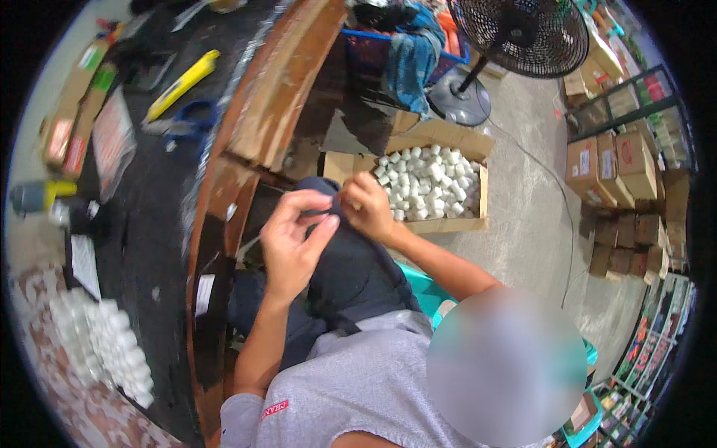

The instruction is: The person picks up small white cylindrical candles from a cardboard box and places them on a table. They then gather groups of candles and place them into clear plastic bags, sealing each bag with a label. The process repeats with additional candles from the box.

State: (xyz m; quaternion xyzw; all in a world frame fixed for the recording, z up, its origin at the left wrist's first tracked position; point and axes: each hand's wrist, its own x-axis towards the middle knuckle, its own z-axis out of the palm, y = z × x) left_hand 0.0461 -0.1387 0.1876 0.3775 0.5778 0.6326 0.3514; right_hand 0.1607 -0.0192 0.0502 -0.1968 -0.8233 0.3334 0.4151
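Above my dark-trousered lap, my left hand point(290, 243) holds its thumb and bent fingers close together in a loose pinch. Just right of it, my right hand point(366, 209) is closed, its fingers curled in and pointing toward the left fingertips. A small gap separates the two hands. Whatever lies between the fingers is too small or hidden to make out. Beyond my right hand stands an open cardboard box point(484, 190) filled with small white cylinders point(429, 179), like little rolls or spools.
At left runs a black-covered table point(160, 246) with a wooden edge, bearing a yellow utility knife point(181, 86), blue-handled scissors point(193, 123) and a clear bag of white pieces point(104, 343). A fan point(519, 33), a blue crate point(362, 46) and stacked cartons point(612, 168) stand farther off.
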